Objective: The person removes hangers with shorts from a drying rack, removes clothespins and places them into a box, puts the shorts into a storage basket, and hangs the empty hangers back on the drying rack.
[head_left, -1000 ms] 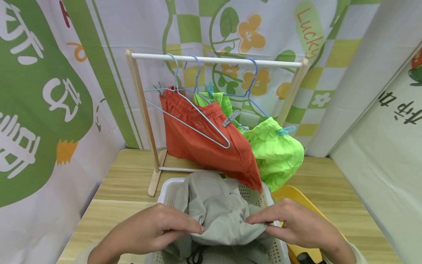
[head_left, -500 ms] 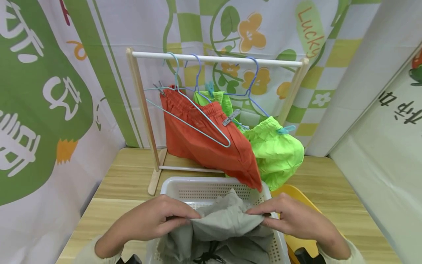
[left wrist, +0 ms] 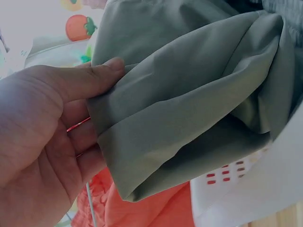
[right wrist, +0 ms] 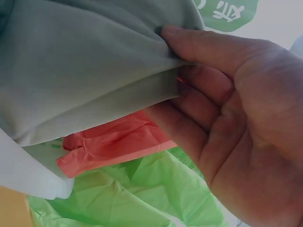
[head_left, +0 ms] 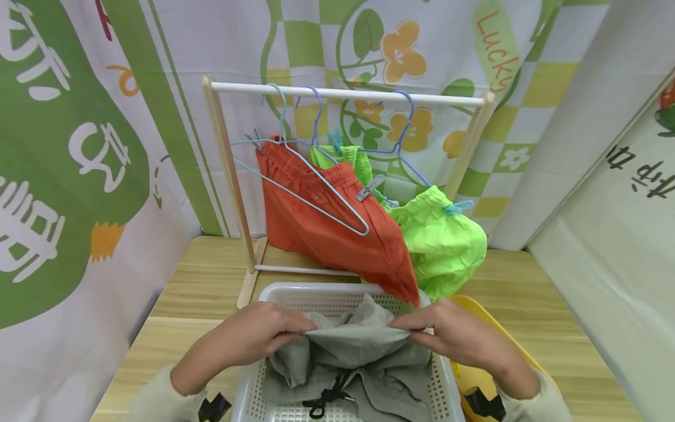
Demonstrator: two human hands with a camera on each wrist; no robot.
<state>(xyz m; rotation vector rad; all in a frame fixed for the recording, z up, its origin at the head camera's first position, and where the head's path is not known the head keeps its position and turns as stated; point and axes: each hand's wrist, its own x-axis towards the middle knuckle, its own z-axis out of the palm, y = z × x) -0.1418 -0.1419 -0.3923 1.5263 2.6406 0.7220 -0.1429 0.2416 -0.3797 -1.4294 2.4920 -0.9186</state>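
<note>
Grey drawstring pants [head_left: 364, 343] lie partly in a white perforated basket [head_left: 448, 390], their upper edge lifted between both hands. My left hand [head_left: 253, 331] pinches that edge on the left, and the left wrist view shows the thumb pressing the folded cloth [left wrist: 165, 104] against the fingers. On the right, my right hand [head_left: 456, 334] pinches the other end; in the right wrist view its thumb lies over the grey cloth [right wrist: 94, 61]. A black drawstring [head_left: 329, 398] hangs loose below. The pants' lower part is bunched in the basket.
Behind the basket stands a small clothes rack [head_left: 343, 95]. Red shorts [head_left: 327, 228] and bright green shorts [head_left: 445, 252] hang there, clipped to hangers; a teal hanger [head_left: 327, 202] hangs in front. A yellow tray [head_left: 474, 381] sits right of the basket.
Both hands have drawn the grey pants' edge up and slightly away from me. The cloth that covered the basket's far side has dropped, and the black drawstring has come into view.
</note>
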